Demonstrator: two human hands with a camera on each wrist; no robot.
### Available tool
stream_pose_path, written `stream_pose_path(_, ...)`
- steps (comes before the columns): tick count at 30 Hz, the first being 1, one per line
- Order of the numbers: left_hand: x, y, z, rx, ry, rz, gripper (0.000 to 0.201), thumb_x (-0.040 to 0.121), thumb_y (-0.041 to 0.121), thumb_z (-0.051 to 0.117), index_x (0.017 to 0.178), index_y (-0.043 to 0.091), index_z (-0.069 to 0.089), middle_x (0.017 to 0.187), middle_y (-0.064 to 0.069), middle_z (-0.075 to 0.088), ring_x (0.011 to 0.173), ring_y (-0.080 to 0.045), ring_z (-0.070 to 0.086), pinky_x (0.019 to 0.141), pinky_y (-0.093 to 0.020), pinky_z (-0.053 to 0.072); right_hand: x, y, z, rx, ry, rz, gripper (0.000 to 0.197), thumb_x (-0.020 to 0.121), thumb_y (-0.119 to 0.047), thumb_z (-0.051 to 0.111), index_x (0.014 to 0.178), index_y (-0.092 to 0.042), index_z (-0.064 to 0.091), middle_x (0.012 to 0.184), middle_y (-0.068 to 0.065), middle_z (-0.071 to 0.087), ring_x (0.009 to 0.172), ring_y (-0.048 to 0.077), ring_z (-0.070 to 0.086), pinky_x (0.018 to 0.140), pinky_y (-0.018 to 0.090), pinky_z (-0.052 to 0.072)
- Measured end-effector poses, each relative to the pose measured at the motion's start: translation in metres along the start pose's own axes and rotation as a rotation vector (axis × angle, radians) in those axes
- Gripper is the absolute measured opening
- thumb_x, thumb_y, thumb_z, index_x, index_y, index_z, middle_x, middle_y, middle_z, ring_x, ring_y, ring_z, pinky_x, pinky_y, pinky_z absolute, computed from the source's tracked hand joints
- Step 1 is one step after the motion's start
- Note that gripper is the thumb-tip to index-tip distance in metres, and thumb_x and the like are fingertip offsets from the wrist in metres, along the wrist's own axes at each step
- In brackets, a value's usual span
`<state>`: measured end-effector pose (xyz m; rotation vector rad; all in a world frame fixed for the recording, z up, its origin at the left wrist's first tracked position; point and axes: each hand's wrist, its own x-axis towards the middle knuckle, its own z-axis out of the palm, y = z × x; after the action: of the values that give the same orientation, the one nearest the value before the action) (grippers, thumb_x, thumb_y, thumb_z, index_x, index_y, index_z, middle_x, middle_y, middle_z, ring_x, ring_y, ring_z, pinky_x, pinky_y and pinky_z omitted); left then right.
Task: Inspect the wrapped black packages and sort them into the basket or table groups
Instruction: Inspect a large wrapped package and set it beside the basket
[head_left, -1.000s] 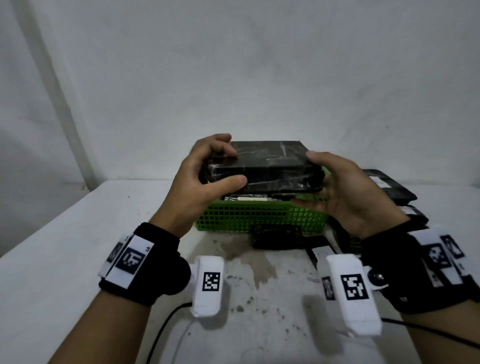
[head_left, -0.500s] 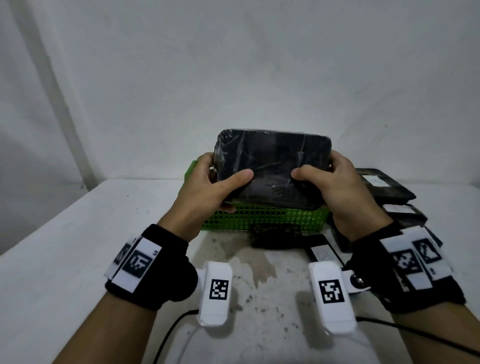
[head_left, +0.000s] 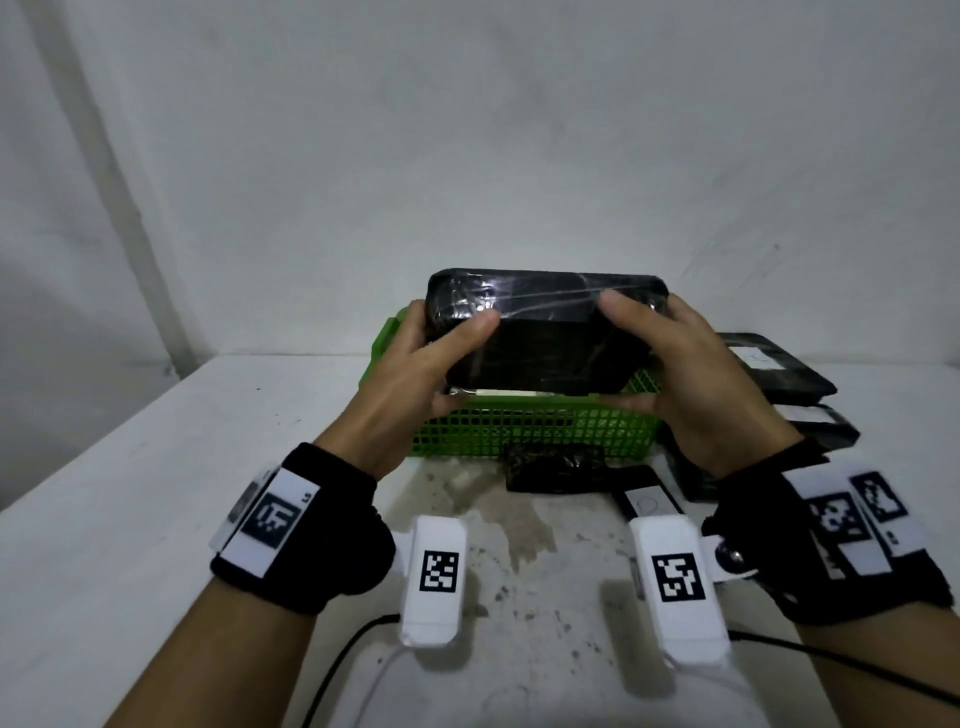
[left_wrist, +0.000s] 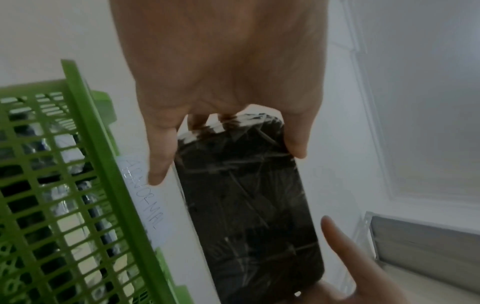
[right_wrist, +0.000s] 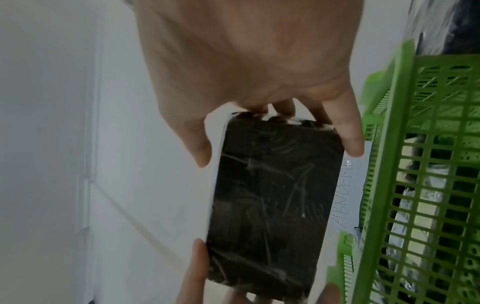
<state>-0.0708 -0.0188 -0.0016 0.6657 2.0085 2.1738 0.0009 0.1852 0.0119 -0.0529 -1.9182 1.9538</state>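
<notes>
Both hands, left (head_left: 415, 374) and right (head_left: 691, 384), grip the black package (head_left: 545, 332) by its short ends over the basket (head_left: 519, 431); it looks rigid, its film wrap likely slippery

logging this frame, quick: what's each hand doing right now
Left hand: closed, gripping the left end of the wrapped black package.
Right hand: closed, gripping the right end of the same package, held above the green basket.

Looks like a bare sorting station, not a home: stained white table (head_left: 156, 493) against plain white walls, with a green basket (head_left: 519, 431) taped with an "ABNORMAL" label (left_wrist: 145, 197).
</notes>
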Motion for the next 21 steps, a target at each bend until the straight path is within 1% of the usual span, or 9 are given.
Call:
stream_pose_path(4,-0.002,-0.001,0.003,0.005,-0.019,-0.026,0.058,0.067,0.061,0.080,0.117,0.038,0.062,0.131,0.008,0.061,0.115,-0.012,0.064,0.089,-0.045,0.056,0.000,0.007,0.004,-0.014,0.078,-0.117,0.024,0.084,-0.029,0.077,0.102,-0.024,0.063,0.090,-0.015,0.074,0.083,0.002,0.072,0.086,0.044,0.058)
stream_pose_path(7,-0.001,-0.004,0.008,-0.066,0.031,-0.005,0.058,0.074,0.042,0.082,0.123,0.022,0.059,0.122,0.000,0.070,0.112,-0.018,0.067,0.087,-0.042,0.059,-0.003,0.010,0.013,-0.072,0.127,-0.214,0.032,0.070,-0.039,0.081,0.092,-0.025,0.062,0.086,-0.008,0.073,0.088,0.017,0.073,0.087,0.049,0.059)
stream_pose_path(9,0.002,-0.006,0.007,-0.101,0.089,0.024,0.065,0.066,0.039,0.081,0.121,0.013,0.060,0.123,-0.008,0.069,0.109,-0.020,0.069,0.081,-0.037,0.059,-0.004,0.013,0.018,-0.097,0.140,-0.245,0.042,0.063,-0.047,0.080,0.091,-0.023,0.061,0.088,-0.002,0.073,0.092,0.027,0.073,0.086,0.056,0.059)
stream_pose_path(12,0.003,-0.003,-0.001,-0.099,0.087,0.000,0.058,0.072,0.039,0.081,0.120,0.015,0.059,0.123,-0.005,0.068,0.110,-0.020,0.068,0.084,-0.040,0.060,-0.004,0.015,0.021,-0.102,0.121,-0.242,0.053,0.061,-0.052,0.081,0.097,-0.020,0.062,0.100,0.007,0.075,0.094,0.029,0.073,0.087,0.058,0.058)
stream_pose_path(16,-0.001,0.007,-0.011,-0.154,-0.010,-0.120,0.066,0.082,0.066,0.058,0.126,0.016,0.064,0.121,-0.004,0.070,0.113,-0.023,0.068,0.087,-0.049,0.060,-0.001,0.014,0.015,-0.167,0.099,-0.218,0.062,0.062,-0.051,0.087,0.110,-0.022,0.061,0.108,0.002,0.072,0.098,0.022,0.072,0.083,0.045,0.059)
stream_pose_path(17,0.000,0.008,-0.012,-0.190,-0.001,-0.125,0.062,0.086,0.060,0.057,0.122,0.011,0.065,0.116,-0.006,0.071,0.111,-0.025,0.068,0.085,-0.046,0.061,-0.001,0.014,0.013,-0.185,0.087,-0.215,0.066,0.062,-0.052,0.087,0.114,-0.024,0.060,0.115,0.000,0.068,0.102,0.020,0.070,0.079,0.037,0.057)
stream_pose_path(19,0.001,0.007,-0.011,-0.251,0.040,-0.090,0.027,0.098,0.031,0.055,0.108,0.008,0.063,0.105,-0.007,0.066,0.106,-0.027,0.065,0.079,-0.039,0.062,-0.001,0.012,0.015,-0.181,0.055,-0.182,0.069,0.062,-0.059,0.083,0.119,-0.030,0.057,0.129,-0.004,0.058,0.111,0.014,0.064,0.078,0.028,0.053)
stream_pose_path(20,0.002,0.006,-0.009,-0.264,0.051,-0.068,0.013,0.098,0.015,0.050,0.105,0.011,0.060,0.103,-0.006,0.062,0.102,-0.026,0.062,0.075,-0.035,0.062,-0.001,0.011,0.017,-0.124,0.049,-0.139,0.070,0.063,-0.062,0.082,0.121,-0.034,0.055,0.132,-0.004,0.055,0.114,0.014,0.063,0.079,0.032,0.055)
stream_pose_path(21,0.003,0.003,-0.007,-0.262,0.059,-0.043,0.019,0.095,0.005,0.045,0.106,0.014,0.057,0.102,-0.004,0.061,0.098,-0.023,0.059,0.071,-0.034,0.059,0.001,0.010,0.018,-0.034,0.053,-0.077,0.070,0.067,-0.060,0.081,0.126,-0.035,0.051,0.131,-0.003,0.057,0.114,0.016,0.064,0.080,0.038,0.058)
